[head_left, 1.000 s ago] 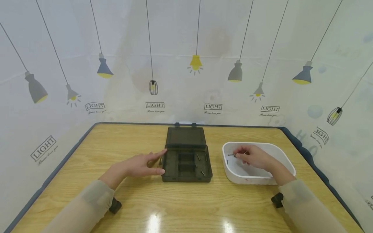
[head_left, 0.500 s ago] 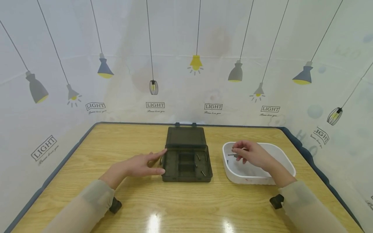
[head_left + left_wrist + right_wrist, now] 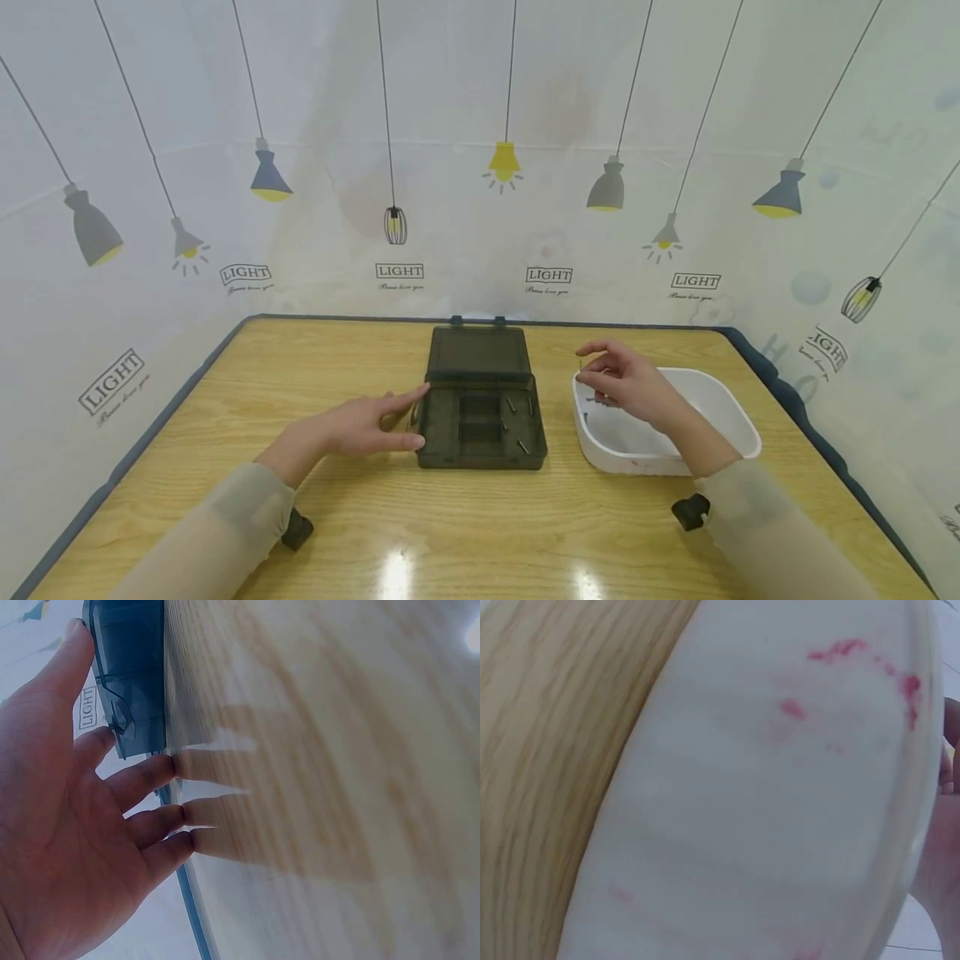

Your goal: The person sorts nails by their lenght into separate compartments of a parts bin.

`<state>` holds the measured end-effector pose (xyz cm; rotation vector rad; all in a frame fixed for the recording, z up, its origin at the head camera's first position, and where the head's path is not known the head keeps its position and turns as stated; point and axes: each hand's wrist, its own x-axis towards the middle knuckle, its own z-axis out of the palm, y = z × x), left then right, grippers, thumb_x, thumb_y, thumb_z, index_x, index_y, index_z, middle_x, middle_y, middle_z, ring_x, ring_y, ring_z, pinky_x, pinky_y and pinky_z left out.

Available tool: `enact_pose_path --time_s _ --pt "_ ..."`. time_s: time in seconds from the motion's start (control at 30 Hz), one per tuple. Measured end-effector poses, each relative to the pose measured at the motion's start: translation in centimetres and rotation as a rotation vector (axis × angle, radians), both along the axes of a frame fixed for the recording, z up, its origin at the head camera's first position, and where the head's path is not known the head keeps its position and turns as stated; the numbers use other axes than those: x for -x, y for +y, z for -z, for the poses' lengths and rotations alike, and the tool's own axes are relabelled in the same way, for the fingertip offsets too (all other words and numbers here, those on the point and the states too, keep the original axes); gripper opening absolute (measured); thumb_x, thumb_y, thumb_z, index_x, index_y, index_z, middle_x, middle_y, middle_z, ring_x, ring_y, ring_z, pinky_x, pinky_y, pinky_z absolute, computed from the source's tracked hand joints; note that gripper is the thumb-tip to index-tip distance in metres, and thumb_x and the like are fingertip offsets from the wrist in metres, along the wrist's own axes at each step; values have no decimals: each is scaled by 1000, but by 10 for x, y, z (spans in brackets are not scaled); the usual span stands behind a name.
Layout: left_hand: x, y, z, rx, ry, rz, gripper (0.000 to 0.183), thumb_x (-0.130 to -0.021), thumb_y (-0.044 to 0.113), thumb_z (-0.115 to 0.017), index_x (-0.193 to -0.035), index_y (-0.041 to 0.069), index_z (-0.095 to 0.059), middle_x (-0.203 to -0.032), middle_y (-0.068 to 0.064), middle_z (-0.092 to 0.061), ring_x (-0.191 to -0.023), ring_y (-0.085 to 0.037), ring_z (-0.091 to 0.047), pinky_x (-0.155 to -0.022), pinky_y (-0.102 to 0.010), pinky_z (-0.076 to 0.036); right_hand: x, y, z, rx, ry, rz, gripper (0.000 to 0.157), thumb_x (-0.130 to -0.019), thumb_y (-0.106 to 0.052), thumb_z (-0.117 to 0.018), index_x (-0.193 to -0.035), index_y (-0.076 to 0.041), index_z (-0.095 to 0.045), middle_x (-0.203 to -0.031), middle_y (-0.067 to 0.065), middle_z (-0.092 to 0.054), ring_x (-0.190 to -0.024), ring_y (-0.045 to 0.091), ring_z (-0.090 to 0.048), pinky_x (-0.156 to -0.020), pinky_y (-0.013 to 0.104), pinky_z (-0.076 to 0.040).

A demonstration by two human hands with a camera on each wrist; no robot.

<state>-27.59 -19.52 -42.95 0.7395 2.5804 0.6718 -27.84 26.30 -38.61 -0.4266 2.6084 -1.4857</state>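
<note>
Screw (image 3: pixel 580 365), pinched between thumb and forefinger of the right hand (image 3: pixel 632 385), above the far left corner of the white tub (image 3: pixel 637 463). Its long axis stands roughly upright, across the gap between the two digits; it is too small to tell which end is the head. The left hand (image 3: pixel 366 425) grasps nothing: forefinger and thumb are extended, touching the left side of the dark box (image 3: pixel 442 421) near its far and near corners. In the left wrist view, the remaining fingertips rest on the table (image 3: pixel 352 508).

The box lies left of the tub, its lid (image 3: pixel 478 350) folded back to the far side. Four loose screws (image 3: pixel 523 447) lie in its right compartment. Two slant from far left to near right; the one by the right wall points nearly near to far; the axis of the one by the divider (image 3: pixel 480 433) cannot be told. Small pieces (image 3: pixel 592 400) lie in the tub's left end, partly hidden by the right hand, one of them roughly left to right. The right wrist view shows red marks (image 3: pixel 791 709) on the tub's outer wall.
</note>
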Motion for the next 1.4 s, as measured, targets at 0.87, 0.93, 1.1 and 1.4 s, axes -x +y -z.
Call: enact_pose_path --time_s 0.87,0.93,1.1,1.4 --pt "-3 1 -4 -2 9 2 97 -101 74 -64 -178 34 -19 -180 -10 -31 -165 -51 -27 -129 -73 -29 9 -58 2 11 -19 -46 28 -106 -18 -75 -132 -7 -69 -105 14 -79 -67 18 -66 -52 26 -44" --pt "-3 1 -4 -4 8 2 97 -101 73 -64 -178 34 -19 -180 -10 -31 -165 -51 -27 -129 -73 -30 9 -61 2 14 -36 -46 27 -106 -17 -75 -131 -8 -70 -107 16 -79 -66 18 -67 -51 25 -43" --pt "-3 1 -4 -2 9 4 97 -101 74 -63 -178 34 -19 -180 -9 -31 -165 -51 -27 -129 -73 -30 7 -66 3 25 -74 -47 21 -106 -14 -74 -127 -10 -72 -110 22 -77 -66 22 -69 -49 24 -42" --pt "-2 0 -2 -2 8 0 98 -101 75 -63 -178 35 -18 -181 -9 -30 -165 -51 -26 -129 -72 -29 7 -68 6 3 -88 -75 24 -108 -17 -72 -130 -8 -71 -117 27 -73 -69 24 -71 -47 25 -40"
